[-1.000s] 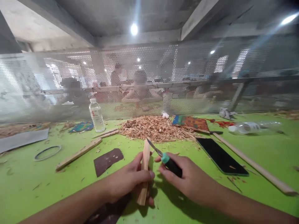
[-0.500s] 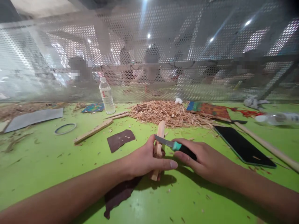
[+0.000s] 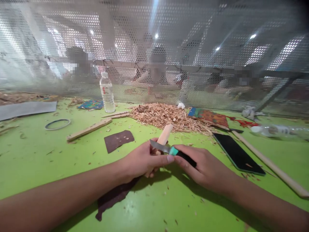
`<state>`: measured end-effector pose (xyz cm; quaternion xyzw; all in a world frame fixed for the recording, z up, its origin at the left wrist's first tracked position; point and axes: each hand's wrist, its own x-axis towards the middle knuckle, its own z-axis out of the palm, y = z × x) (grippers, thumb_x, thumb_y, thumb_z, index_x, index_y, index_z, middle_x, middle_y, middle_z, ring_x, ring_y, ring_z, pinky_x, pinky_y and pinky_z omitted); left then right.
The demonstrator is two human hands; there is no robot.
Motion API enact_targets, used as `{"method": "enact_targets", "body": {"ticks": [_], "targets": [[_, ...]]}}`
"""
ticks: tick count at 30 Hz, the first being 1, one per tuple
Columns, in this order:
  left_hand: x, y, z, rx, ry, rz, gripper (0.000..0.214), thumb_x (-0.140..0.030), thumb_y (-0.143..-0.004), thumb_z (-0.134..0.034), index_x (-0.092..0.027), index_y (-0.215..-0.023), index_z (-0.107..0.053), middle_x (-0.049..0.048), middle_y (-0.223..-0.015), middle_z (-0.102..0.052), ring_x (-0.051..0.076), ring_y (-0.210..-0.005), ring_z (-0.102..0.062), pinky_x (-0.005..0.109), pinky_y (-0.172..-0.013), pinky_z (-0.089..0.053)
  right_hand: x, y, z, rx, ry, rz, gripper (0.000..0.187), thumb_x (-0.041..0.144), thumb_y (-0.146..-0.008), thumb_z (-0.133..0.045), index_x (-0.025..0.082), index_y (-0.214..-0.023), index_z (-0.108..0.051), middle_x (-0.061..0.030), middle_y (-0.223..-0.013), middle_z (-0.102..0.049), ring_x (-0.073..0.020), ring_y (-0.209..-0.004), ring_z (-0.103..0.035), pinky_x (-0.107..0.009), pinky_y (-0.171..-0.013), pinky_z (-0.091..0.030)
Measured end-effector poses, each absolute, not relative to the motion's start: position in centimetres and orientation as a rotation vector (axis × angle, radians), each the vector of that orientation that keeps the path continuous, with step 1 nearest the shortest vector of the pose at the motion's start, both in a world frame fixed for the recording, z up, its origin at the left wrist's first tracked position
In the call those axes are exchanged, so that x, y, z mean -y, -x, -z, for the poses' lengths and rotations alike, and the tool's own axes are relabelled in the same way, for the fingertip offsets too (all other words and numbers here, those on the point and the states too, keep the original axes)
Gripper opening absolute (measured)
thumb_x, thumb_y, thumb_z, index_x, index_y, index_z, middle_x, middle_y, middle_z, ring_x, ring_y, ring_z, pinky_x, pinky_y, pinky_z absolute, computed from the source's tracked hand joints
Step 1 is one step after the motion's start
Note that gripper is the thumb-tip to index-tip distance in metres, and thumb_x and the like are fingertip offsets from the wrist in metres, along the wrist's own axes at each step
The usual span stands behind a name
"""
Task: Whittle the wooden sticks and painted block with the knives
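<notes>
Lying nearest, partly hidden by the left forearm, was a ragged dark brown sheet (image 3: pixel 112 200) on the green table (image 3: pixel 183 206). Just beyond it the left hand (image 3: pixel 142 158) was closed around the lower part of a wooden piece (image 3: pixel 165 134), whose pale end stuck out, tilted away toward the shavings. The right hand (image 3: pixel 205 162) was wrapped around the black handle of a knife (image 3: pixel 173 150). Its blade (image 3: pixel 158 146) lay across the wood as viewed from above, the tip close to the left fingers; which side carried the edge was too small to tell.

Good work here seemed to depend on a firm, low hold on the wood, with the blade kept shallow so that it peeled thin slivers rather than digging in. The left thumb (image 3: pixel 163 160) sat just beside the turquoise collar, a place that suited steadying or pushing, but the fingers nearest the tip called for care. Short strokes, led away from them, looked the safer choice.

Farther off, a flatter brown patch (image 3: pixel 119 141) lay left of the hands and a black phone (image 3: pixel 238 153) right of them. Past the wood spread a heap of shavings (image 3: pixel 166 116), then an upright bottle (image 3: pixel 107 96) before the perforated screen (image 3: pixel 205 74).
</notes>
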<state>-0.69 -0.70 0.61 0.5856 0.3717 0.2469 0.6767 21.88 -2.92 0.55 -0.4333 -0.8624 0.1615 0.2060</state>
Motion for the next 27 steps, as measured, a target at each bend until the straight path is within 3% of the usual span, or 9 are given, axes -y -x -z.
{"method": "enact_targets", "body": {"ticks": [4, 9, 13, 15, 17, 19, 21, 27], "targets": [[0.7, 0.4, -0.7, -0.871, -1.243, -0.561, 0.034, -0.04, -0.084, -0.076, -0.022, -0.098, -0.051, -0.0115, -0.055, -0.043, 0.006, -0.046, -0.034, 0.016, -0.041, -0.03, 2.3, -22.3, -0.3, 2.382, 1.246, -0.346, 0.037, 0.05, -0.107, -0.041, 0.022, -0.11, -0.066, -0.0093, -0.104, -0.075, -0.0249, -0.088, -0.068, -0.033, -0.074, -0.046], [0.6, 0.1, -0.5, -0.927, -1.207, -0.593, 0.03, -0.032, -0.086, -0.071, -0.023, -0.087, -0.042, -0.01, -0.061, -0.043, 0.005, -0.049, -0.035, 0.017, -0.044, -0.028, 2.2, -21.8, 0.0, 2.351, 1.294, -0.247, 0.039, 0.051, -0.106, -0.042, 0.022, -0.114, -0.067, -0.0087, -0.1, -0.076, -0.0242, -0.084, -0.068, -0.032, -0.07, -0.045], [0.8, 0.1, -0.9, -0.903, -1.179, -0.588, 0.026, -0.025, -0.087, -0.068, -0.021, -0.103, -0.048, -0.0098, -0.062, -0.042, 0.006, -0.051, -0.035, 0.017, -0.044, -0.027, 0.9, -22.7, 0.0, 2.266, 1.41, -0.189, 0.04, 0.053, -0.105, -0.043, 0.023, -0.109, -0.069, -0.0065, -0.089, -0.075, -0.0224, -0.074, -0.066, -0.03, -0.061, -0.041], [1.0, 0.2, -1.3, -0.902, -1.223, -0.538, 0.036, -0.028, -0.089, -0.067, -0.021, -0.119, -0.049, -0.0098, -0.059, -0.044, 0.007, -0.048, -0.036, 0.018, -0.043, -0.028, -0.5, -24.3, -0.3, 2.1, 1.581, -0.131, 0.045, 0.055, -0.104, -0.04, 0.022, -0.095, -0.069, -0.0049, -0.072, -0.07, -0.0207, -0.059, -0.06, -0.029, -0.054, -0.036], [1.1, 0.4, -1.5, -0.922, -1.275, -0.532, 0.045, -0.031, -0.091, -0.066, -0.021, -0.13, -0.047, -0.0097, -0.056, -0.045, 0.008, -0.047, -0.037, 0.018, -0.042, -0.03, -1.8, -26.1, -0.6, 1.975, 1.646, -0.039, 0.048, 0.056, -0.103, -0.04, 0.018, -0.095, -0.069, -0.0089, -0.071, -0.068, -0.0237, -0.059, -0.059, -0.031, -0.055, -0.035], [1.0, 0.5, -1.4, -0.943, -1.275, -0.592, 0.046, -0.03, -0.09, -0.066, -0.02, -0.131, -0.048, -0.0094, -0.057, -0.044, 0.008, -0.047, -0.037, 0.018, -0.042, -0.03, -2.4, -27.0, -0.9, 1.906, 1.63, 0.015, 0.051, 0.056, -0.105, -0.036, 0.016, -0.107, -0.068, -0.0125, -0.08, -0.071, -0.0265, -0.07, -0.063, -0.033, -0.061, -0.038], [0.7, 0.4, -1.2, -0.951, -1.225, -0.653, 0.044, -0.026, -0.089, -0.064, -0.019, -0.129, -0.049, -0.0094, -0.059, -0.041, 0.008, -0.048, -0.035, 0.017, -0.042, -0.029, -2.2, -26.7, -1.1, 1.949, 1.564, 0.0, 0.051, 0.056, -0.106, -0.035, 0.016, -0.11, -0.067, -0.0106, -0.082, -0.071, -0.0247, -0.071, -0.063, -0.032, -0.063, -0.039], [0.8, 0.2, -0.6, -0.939, -1.188, -0.61, 0.038, -0.025, -0.086, -0.058, -0.02, -0.123, -0.048, -0.0073, -0.058, -0.048, 0.011, -0.048, -0.044, 0.019, -0.043, -0.035, -0.1, -23.4, -0.6, 2.266, 1.357, -0.179, 0.041, 0.054, -0.104, -0.044, 0.021, -0.093, -0.066, -0.0026, -0.075, -0.067, -0.0183, -0.066, -0.059, -0.028, -0.06, -0.036]]}}
